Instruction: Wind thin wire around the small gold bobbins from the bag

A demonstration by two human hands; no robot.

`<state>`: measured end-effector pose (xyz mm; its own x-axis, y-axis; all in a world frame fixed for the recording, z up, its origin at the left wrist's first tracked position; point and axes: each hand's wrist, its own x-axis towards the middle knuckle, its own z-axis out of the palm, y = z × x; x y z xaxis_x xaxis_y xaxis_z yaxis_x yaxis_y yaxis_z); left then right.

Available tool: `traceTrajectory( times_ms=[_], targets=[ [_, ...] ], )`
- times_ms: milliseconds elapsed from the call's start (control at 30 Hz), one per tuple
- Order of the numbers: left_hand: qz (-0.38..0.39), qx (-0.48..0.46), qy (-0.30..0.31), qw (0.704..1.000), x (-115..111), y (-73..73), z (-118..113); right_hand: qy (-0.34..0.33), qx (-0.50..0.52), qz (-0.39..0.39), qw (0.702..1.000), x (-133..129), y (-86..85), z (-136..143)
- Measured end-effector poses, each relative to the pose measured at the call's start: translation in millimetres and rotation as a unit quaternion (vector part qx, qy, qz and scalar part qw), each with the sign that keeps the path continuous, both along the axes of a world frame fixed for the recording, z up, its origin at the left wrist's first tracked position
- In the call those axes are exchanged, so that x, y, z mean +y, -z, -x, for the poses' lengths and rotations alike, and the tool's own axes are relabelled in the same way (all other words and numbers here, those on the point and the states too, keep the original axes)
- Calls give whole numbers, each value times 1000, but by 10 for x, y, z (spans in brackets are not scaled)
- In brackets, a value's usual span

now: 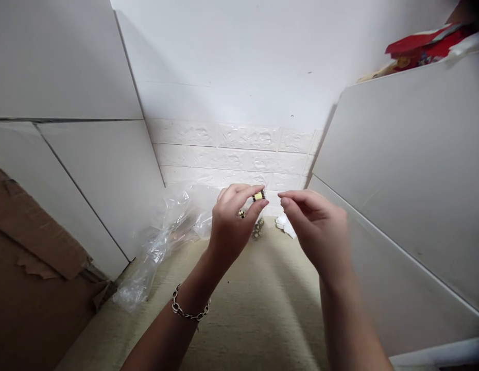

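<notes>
above the pale surface | left hand (232, 219) pinching small yellow-and-black part (258, 196) | right hand (319, 226) thumb and forefinger slightly apart

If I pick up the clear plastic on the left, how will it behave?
The clear plastic will probably be floppy, as it lies in loose folds. It looks thin and see-through, so it is likely light for its size. Its shiny surface may feel slippery.

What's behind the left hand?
Beyond the left hand, a cluster of small yellow-and-black parts shows past the thumb side, and crumpled clear plastic on the other side. The hand hides part of this area, so the cluster's full extent can't be seen.
</notes>
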<state>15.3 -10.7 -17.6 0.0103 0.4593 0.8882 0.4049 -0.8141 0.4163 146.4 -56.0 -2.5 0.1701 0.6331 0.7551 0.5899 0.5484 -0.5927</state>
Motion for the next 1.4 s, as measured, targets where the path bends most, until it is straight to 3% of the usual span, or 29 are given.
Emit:
traceTrajectory(
  times_ms=[133, 300, 633, 767, 933, 1067, 1233, 1400],
  targets=[
    [-84, 63, -60, 993, 21, 41, -41, -26, 82, 47, 995, 76, 16, 0],
    [-113, 95, -79, 986, 46, 76, -47, -18, 92, 36, 995, 88, 21, 18],
    [-109, 137, -53, 983, 54, 89, -52, -10, -49, -83, 995, 119, 41, -38],
    [-102, 137, -54, 984, 68, 97, -55, -3, -69, -95, 993, 98, 24, -46],
    [-87, 144, -48, 985, 57, 100, -54, 16, -24, -58, 998, 89, 8, -4],
    [-74, 159, -46, 984, 54, 108, -56, 14, 46, 17, 999, 95, 10, 4],
    [-69, 171, -41, 982, 83, 130, -66, -49, 142, 130, 980, 109, -4, -63],
    [-67, 154, -18, 986, 81, 125, -55, -134, 204, 153, 958, 168, 2, -143]
  ],
)
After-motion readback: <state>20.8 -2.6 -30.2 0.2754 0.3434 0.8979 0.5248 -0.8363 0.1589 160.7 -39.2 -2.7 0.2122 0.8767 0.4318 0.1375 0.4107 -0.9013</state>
